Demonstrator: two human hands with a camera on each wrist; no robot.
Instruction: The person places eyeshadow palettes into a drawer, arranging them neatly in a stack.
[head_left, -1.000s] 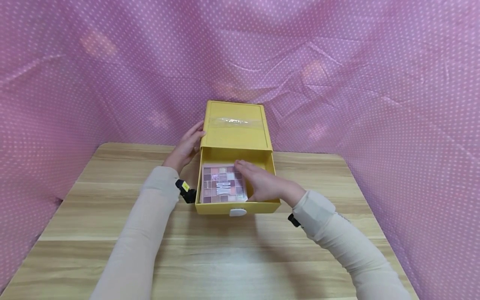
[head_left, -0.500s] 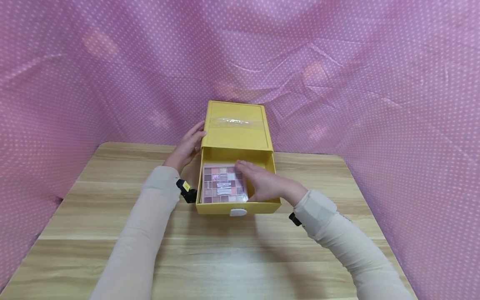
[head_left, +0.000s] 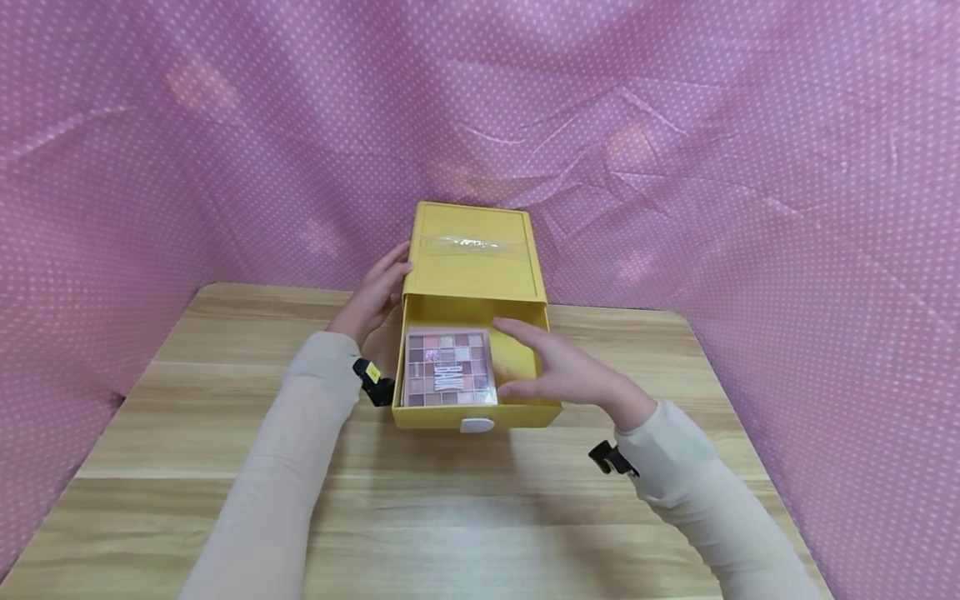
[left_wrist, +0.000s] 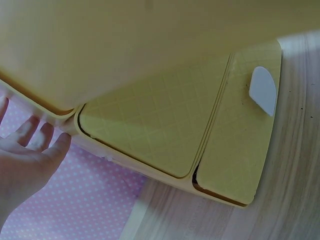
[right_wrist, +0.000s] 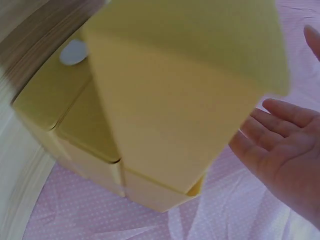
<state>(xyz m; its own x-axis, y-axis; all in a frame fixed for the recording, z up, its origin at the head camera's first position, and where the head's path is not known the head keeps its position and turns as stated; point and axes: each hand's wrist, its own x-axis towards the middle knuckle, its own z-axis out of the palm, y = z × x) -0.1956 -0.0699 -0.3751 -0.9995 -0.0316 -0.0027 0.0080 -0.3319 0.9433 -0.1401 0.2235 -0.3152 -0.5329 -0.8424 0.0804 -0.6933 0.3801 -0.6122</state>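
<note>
A yellow drawer cabinet (head_left: 472, 275) stands on the table, its top drawer (head_left: 429, 418) pulled out towards me. Inside that drawer, on the left, lies an eyeshadow palette (head_left: 447, 367) with a grid of pink and mauve pans under a clear lid. My left hand (head_left: 372, 293) rests against the cabinet's left side, fingers extended; the left wrist view shows its fingertips at the yellow side wall. Over the right part of the drawer hovers my right hand (head_left: 573, 371), fingers and thumb spread apart with nothing between them, just right of the palette.
Lower closed drawers (left_wrist: 145, 115) sit beneath the top one, and a white handle (left_wrist: 262, 91) shows on the lowest. Clear tape (head_left: 472, 244) crosses the cabinet top. Pink dotted cloth (head_left: 300, 150) hangs behind and around the wooden table (head_left: 420, 517).
My right hand has let go of the palette's right side and moved to the right, its fingers opening. The palette stays in the drawer. My left hand has not visibly moved.
</note>
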